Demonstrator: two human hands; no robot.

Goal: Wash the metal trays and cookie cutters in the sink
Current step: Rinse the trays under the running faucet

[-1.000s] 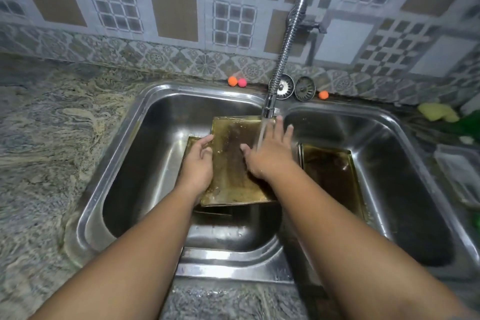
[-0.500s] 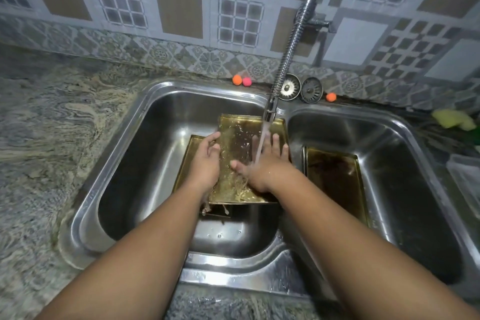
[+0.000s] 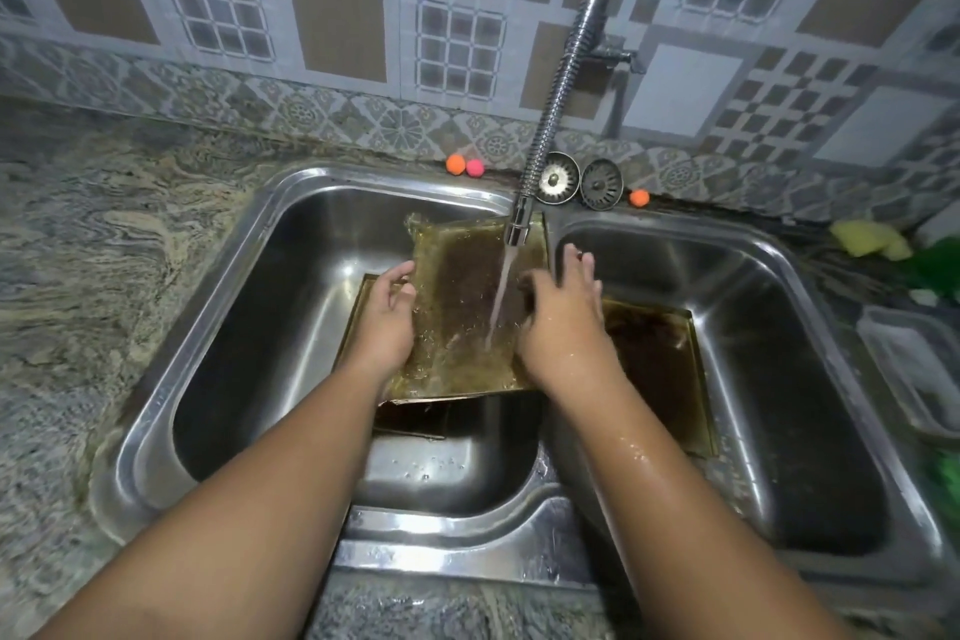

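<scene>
Metal tray (image 3: 457,312) under the tap (image 3: 518,224) only mid-rinse, left hand (image 3: 387,327) fingers grasping it, right hand (image 3: 563,327) fingers released flat; second tray (image 3: 654,364) apparently unwashed.

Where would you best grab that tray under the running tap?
Probably its upturned left rim, from the left, as the left hand does: the tray is tilted and wet, so only the rim offers a lip to hook.

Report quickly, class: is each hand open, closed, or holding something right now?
Left hand: grips the left edge of the metal tray.
Right hand: open, fingers straight, palm on the tray's right side beside the water stream.
</scene>
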